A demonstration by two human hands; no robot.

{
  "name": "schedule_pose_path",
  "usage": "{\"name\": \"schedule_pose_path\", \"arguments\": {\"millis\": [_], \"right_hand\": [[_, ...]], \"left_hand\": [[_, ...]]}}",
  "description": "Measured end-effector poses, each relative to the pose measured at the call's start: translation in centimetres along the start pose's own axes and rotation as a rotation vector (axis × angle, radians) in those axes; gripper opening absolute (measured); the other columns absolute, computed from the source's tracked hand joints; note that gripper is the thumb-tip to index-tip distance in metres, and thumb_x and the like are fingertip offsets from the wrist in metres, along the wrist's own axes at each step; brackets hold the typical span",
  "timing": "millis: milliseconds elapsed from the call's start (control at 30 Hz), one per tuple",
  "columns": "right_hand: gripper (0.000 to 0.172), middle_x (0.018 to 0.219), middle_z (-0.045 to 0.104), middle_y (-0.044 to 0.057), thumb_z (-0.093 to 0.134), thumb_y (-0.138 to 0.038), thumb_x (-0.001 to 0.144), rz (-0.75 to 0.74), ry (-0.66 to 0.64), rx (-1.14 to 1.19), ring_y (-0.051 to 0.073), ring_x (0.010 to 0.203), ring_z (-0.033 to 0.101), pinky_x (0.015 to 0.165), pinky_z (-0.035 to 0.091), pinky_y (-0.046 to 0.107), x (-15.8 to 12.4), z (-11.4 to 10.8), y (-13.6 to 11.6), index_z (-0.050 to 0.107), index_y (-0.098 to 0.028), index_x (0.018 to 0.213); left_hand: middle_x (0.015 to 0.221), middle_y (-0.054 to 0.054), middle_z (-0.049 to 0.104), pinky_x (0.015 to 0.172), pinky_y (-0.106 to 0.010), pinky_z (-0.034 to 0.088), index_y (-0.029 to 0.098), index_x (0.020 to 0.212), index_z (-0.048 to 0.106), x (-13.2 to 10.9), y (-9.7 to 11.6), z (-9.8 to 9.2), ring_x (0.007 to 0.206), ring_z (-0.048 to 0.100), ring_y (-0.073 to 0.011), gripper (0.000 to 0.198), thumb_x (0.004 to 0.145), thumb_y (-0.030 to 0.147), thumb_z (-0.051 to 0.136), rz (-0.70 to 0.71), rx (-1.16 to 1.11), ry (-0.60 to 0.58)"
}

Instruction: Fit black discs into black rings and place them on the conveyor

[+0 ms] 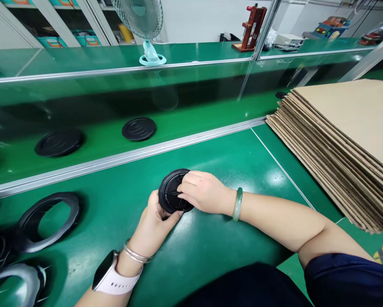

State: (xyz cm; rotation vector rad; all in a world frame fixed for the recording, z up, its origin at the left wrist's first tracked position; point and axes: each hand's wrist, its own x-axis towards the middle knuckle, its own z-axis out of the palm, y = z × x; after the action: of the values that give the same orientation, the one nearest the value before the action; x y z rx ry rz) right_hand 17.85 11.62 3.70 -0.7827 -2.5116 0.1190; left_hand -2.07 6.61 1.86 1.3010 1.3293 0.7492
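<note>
Two hands meet just below the middle of the frame, around one black disc (169,195). The left hand (153,221) comes up from the bottom and curls round the lower left edge of the black disc, so it has hold of it. The right hand (201,192) comes in from the right and lies over the top of the black disc, fingers bent down, tips pinching near its middle. The black disc is tipped up over the green tabletop (236,162); whether its edge touches cannot be told. The left wrist has a white watch (110,273) and silver bangles (135,254). The right wrist has a green bracelet (238,204).

The tabletop is smooth and shiny, with thin white lines on it. A metal rail (114,160) runs across it from the left edge up to the right. Behind the rail is a lower green strip (194,115), where two spare discs (138,128) lie flat. At the lower left of the frame lie big black rings (49,219). At the right sits a stack of brown cardboard (345,132). Along the top, a green shelf (66,57) holds a small fan (145,25) and a red wooden stand (253,27). Behind them is a white wall.
</note>
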Motion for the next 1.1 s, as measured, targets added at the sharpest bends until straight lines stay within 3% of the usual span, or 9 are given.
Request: {"name": "schedule_pose_path", "arguments": {"millis": [200, 300, 400, 567, 700, 833, 933, 1000, 1100], "right_hand": [[0.021, 0.088, 0.063, 0.009, 0.049, -0.027, 0.1, 0.004, 0.035, 0.026, 0.021, 0.088, 0.057, 0.085, 0.051, 0.036, -0.1, 0.4, 0.0, 0.064, -0.015, 0.091], [0.019, 0.092, 0.065, 0.01, 0.05, -0.025, 0.1, 0.009, 0.039, 0.038, 0.021, 0.09, 0.058, 0.088, 0.05, 0.037, -0.2, 0.4, -0.2, 0.064, -0.013, 0.104], [0.028, 0.098, 0.065, 0.012, 0.05, -0.018, 0.098, 0.041, 0.029, 0.015, 0.023, 0.095, 0.057, 0.091, 0.05, 0.039, -0.1, 0.3, -0.7, 0.058, -0.009, 0.123], [0.034, 0.099, 0.062, 0.016, 0.045, -0.012, 0.096, 0.096, -0.064, -0.051, 0.027, 0.097, 0.054, 0.085, 0.051, 0.043, 0.0, 0.5, -1.5, 0.056, -0.004, 0.127], [0.031, 0.101, 0.063, 0.014, 0.046, -0.02, 0.099, 0.076, 0.049, 0.017, 0.025, 0.096, 0.052, 0.084, 0.05, 0.041, 0.0, 0.3, -1.4, 0.059, -0.008, 0.124], [0.041, 0.117, 0.059, 0.015, 0.051, -0.031, 0.099, 0.34, 0.271, 0.172, 0.025, 0.109, 0.051, 0.097, 0.045, 0.044, 0.0, 0.4, -0.6, 0.052, -0.012, 0.136], [0.034, 0.11, 0.061, 0.011, 0.053, -0.03, 0.099, 0.575, 0.214, 0.355, 0.022, 0.106, 0.054, 0.097, 0.045, 0.041, 0.1, 1.1, 0.2, 0.058, -0.015, 0.129], [0.024, 0.104, 0.062, 0.007, 0.057, -0.029, 0.097, 0.651, 0.185, 0.474, 0.019, 0.101, 0.056, 0.093, 0.046, 0.037, 0.3, 1.5, 0.5, 0.064, -0.017, 0.117], [0.014, 0.097, 0.062, 0.003, 0.065, -0.028, 0.092, 0.701, 0.239, 0.581, 0.017, 0.095, 0.056, 0.088, 0.045, 0.033, 0.5, 1.9, 0.7, 0.065, -0.018, 0.102]], "left_hand": [[0.102, -0.004, 0.069, 0.081, -0.04, 0.059, 0.023, 0.116, 0.042, 0.1, 0.3, 0.2, 0.095, 0.071, -0.0261, 0.057, 0.071, 0.033, 0.076, -0.011, -0.01, 0.016], [0.101, -0.004, 0.069, 0.081, -0.04, 0.06, 0.022, 0.115, 0.043, 0.1, 0.5, 0.2, 0.094, 0.072, -0.0258, 0.057, 0.07, 0.033, 0.076, -0.006, -0.022, 0.021], [0.099, -0.003, 0.069, 0.08, -0.04, 0.06, 0.022, 0.113, 0.045, 0.0, 0.6, 0.2, 0.092, 0.072, -0.0257, 0.056, 0.07, 0.035, 0.077, -0.007, -0.018, 0.031], [0.1, -0.005, 0.07, 0.079, -0.041, 0.061, 0.021, 0.116, 0.047, 0.1, 0.7, 0.2, 0.094, 0.072, -0.0274, 0.061, 0.067, 0.037, 0.079, -0.03, -0.004, 0.047], [0.1, -0.003, 0.069, 0.08, -0.04, 0.061, 0.022, 0.114, 0.045, 0.3, 0.6, 0.2, 0.093, 0.072, -0.0253, 0.061, 0.066, 0.034, 0.081, -0.026, -0.05, 0.081], [0.114, -0.006, 0.068, 0.092, -0.042, 0.058, 0.023, 0.113, 0.043, 0.5, 0.3, 0.2, 0.106, 0.07, -0.0252, 0.061, 0.066, 0.03, 0.081, 0.015, -0.153, 0.114], [0.122, -0.009, 0.066, 0.093, -0.043, 0.058, 0.024, 0.116, 0.041, 0.5, 0.0, 0.3, 0.111, 0.068, -0.0274, 0.063, 0.067, 0.031, 0.081, 0.029, -0.14, 0.109], [0.123, -0.011, 0.065, 0.091, -0.044, 0.059, 0.024, 0.12, 0.04, 0.4, -0.1, 0.3, 0.112, 0.068, -0.0288, 0.066, 0.069, 0.033, 0.08, 0.022, -0.105, 0.104], [0.124, -0.012, 0.064, 0.089, -0.043, 0.06, 0.023, 0.124, 0.039, 0.3, -0.2, 0.4, 0.112, 0.068, -0.0296, 0.067, 0.071, 0.036, 0.078, 0.035, -0.07, 0.095]]}}
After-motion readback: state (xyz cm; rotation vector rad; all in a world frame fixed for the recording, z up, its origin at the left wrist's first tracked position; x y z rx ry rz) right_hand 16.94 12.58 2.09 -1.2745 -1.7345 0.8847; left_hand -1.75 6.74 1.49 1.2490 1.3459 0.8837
